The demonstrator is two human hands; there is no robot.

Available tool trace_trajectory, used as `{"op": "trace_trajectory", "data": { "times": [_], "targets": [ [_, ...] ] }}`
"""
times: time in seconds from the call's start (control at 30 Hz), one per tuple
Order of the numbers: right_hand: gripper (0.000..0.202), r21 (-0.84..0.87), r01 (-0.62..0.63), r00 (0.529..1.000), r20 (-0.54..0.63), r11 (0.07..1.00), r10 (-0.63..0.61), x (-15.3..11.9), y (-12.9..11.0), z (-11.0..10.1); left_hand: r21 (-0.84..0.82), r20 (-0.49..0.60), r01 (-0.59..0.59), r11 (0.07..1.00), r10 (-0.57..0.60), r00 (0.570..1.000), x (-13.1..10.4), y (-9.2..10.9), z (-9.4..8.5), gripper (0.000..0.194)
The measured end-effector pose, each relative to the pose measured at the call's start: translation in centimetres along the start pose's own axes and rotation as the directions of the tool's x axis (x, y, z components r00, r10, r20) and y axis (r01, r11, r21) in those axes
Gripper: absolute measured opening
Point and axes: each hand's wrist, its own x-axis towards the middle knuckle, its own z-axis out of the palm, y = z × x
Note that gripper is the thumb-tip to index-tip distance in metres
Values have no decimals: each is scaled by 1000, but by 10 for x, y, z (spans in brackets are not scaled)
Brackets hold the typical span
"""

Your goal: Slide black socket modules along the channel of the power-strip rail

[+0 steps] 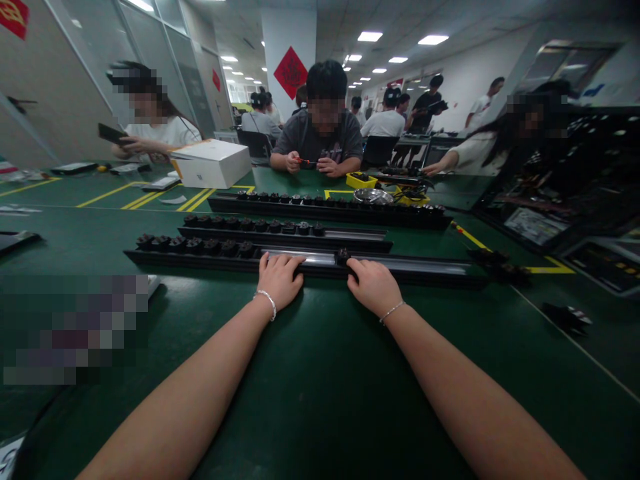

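A long black rail (425, 266) with a shiny channel lies across the green table in front of me. Several black plug-like modules (205, 247) sit in a row along its left part. My left hand (281, 279) rests on the rail's front edge, fingers spread over the bare channel. Farther right, a single black module (343, 255) stands in the channel. My right hand (374, 285) has its fingertips against that module's right side, with the thumb down by the rail's front; its other fingers are bent and partly hidden.
Two more black rails with modules, a shorter rail (350, 241) and a longer rail (320, 209), lie behind. A white box (213, 165), yellow bin (361, 181) and loose black parts (567, 317) are around. Across the table, a person (316, 137) holds a screwdriver (306, 161); others sit left and right.
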Motion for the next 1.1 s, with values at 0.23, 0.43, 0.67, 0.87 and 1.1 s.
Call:
{"op": "trace_trajectory", "data": {
  "times": [0.23,0.43,0.67,0.87,1.1],
  "targets": [
    [30,9,-8,1000,-19,1000,8,-3,3,2,2,-10,-6,1000,6,1000,0,0,1,38],
    [35,29,52,998,-27,998,-51,-8,11,3,-3,-11,-6,1000,6,1000,1,0,1,38],
    [37,21,12,1000,-28,1000,-11,-9,11,4,0,-27,-17,1000,17,999,0,-1,3,37],
    [36,15,14,999,-33,1000,-13,-9,11,5,17,-15,-4,1000,4,1000,0,-1,2,37],
    [32,33,12,999,-46,999,-10,-8,13,4,5,-28,-11,1000,11,1000,1,-3,4,37]
  ]
}}
